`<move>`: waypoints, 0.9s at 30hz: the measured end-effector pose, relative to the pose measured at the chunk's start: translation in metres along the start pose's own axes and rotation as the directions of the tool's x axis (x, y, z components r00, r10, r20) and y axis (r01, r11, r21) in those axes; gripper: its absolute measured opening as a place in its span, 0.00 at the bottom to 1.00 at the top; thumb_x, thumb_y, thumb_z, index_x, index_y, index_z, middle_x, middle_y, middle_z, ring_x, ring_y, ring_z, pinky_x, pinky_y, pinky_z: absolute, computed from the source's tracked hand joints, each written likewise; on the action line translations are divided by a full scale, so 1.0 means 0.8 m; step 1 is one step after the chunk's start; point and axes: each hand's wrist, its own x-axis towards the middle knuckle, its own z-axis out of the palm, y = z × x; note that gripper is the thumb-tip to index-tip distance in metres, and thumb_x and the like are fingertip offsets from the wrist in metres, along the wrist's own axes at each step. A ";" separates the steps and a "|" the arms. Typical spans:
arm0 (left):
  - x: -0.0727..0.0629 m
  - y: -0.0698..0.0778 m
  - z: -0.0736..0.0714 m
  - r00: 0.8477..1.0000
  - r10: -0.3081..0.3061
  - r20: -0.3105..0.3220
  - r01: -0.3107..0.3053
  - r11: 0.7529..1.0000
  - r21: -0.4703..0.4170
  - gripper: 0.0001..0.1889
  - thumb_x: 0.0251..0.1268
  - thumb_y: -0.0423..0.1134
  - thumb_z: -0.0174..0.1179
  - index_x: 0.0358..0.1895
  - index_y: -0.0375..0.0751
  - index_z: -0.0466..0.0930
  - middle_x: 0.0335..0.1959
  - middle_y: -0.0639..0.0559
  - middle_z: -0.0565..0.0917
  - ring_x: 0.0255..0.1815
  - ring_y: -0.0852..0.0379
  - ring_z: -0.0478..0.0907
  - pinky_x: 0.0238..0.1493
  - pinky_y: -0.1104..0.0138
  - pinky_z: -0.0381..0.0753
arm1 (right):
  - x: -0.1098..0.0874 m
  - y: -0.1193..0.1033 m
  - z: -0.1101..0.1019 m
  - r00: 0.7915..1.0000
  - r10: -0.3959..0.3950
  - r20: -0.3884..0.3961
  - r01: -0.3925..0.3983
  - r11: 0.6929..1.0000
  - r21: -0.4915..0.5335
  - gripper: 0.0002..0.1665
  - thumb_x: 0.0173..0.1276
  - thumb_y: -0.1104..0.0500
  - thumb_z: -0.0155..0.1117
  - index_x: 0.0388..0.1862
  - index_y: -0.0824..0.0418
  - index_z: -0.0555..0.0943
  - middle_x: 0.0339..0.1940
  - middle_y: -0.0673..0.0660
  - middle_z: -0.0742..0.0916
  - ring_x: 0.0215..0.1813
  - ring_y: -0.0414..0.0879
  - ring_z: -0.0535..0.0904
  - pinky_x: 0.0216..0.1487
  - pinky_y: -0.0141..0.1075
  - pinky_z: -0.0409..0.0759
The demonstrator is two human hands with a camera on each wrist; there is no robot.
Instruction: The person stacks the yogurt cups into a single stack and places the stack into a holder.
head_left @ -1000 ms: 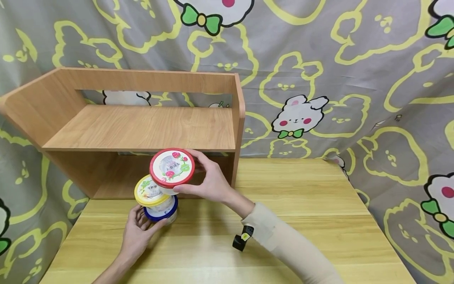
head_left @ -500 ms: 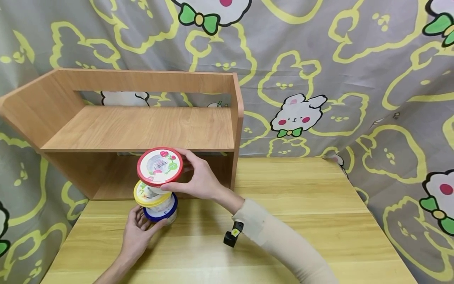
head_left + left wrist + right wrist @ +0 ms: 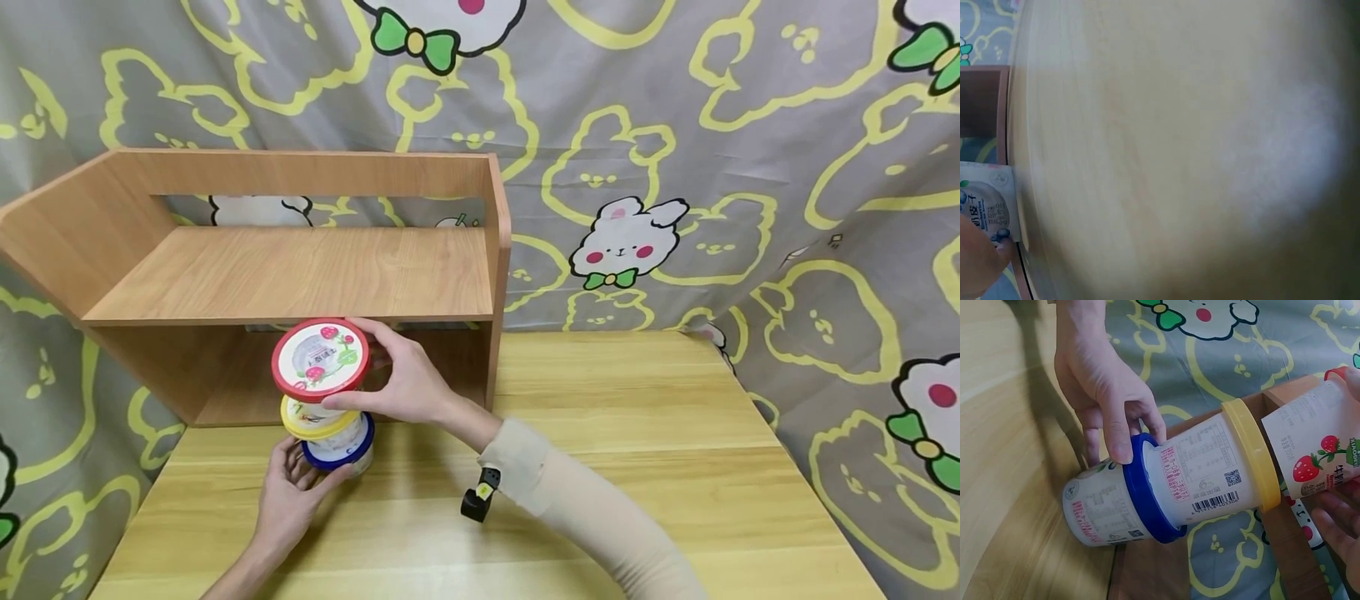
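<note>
A paper tub with a blue lid (image 3: 333,458) stands upright on the table, and my left hand (image 3: 288,496) grips it around its upper part. Blueberries are printed on its side (image 3: 990,203). Stacked on its lid is a tub with a yellow lid (image 3: 1204,465). My right hand (image 3: 408,379) holds a strawberry-printed tub with a red lid (image 3: 321,360) between thumb and fingers. That tub's base is at the yellow lid, very close to it; whether the whole base rests there I cannot tell. In the right wrist view, my left hand (image 3: 1107,403) has its thumb at the blue rim.
A two-level wooden shelf (image 3: 300,271) stands directly behind the stack, its middle board close to the red lid. The wooden table (image 3: 637,467) stretches to the right. A patterned curtain (image 3: 622,158) hangs behind. A black camera (image 3: 476,500) is strapped to my right wrist.
My right hand has carried the red-lidded tub left and slightly down, from beside the yellow lid to over it. My left hand and the two lower tubs have stayed in place.
</note>
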 end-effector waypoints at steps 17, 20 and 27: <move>0.002 -0.002 -0.002 0.999 -0.034 0.019 0.034 0.999 0.009 0.51 0.63 0.36 0.77 0.81 0.39 0.49 0.77 0.40 0.66 0.56 0.87 0.70 0.57 0.92 0.74 | 0.006 0.002 0.008 0.999 0.030 0.029 -0.029 0.999 -0.027 0.55 0.59 0.49 0.85 0.81 0.50 0.66 0.66 0.51 0.84 0.55 0.31 0.83 0.54 0.26 0.88; 0.002 -0.003 -0.004 0.999 -0.041 0.025 0.040 0.999 0.016 0.51 0.63 0.37 0.77 0.81 0.41 0.48 0.77 0.40 0.65 0.56 0.86 0.70 0.57 0.92 0.74 | 0.007 0.002 0.010 0.999 0.042 0.033 -0.040 0.998 -0.040 0.55 0.59 0.47 0.85 0.81 0.50 0.66 0.67 0.50 0.84 0.56 0.31 0.82 0.54 0.24 0.87; 0.003 -0.005 -0.004 0.999 -0.031 0.024 0.030 0.999 0.022 0.51 0.63 0.37 0.77 0.81 0.40 0.49 0.76 0.42 0.66 0.57 0.86 0.70 0.57 0.92 0.74 | 0.008 0.000 0.013 0.998 0.055 0.026 -0.053 0.997 -0.060 0.56 0.58 0.47 0.85 0.81 0.49 0.66 0.67 0.50 0.84 0.56 0.31 0.82 0.54 0.24 0.85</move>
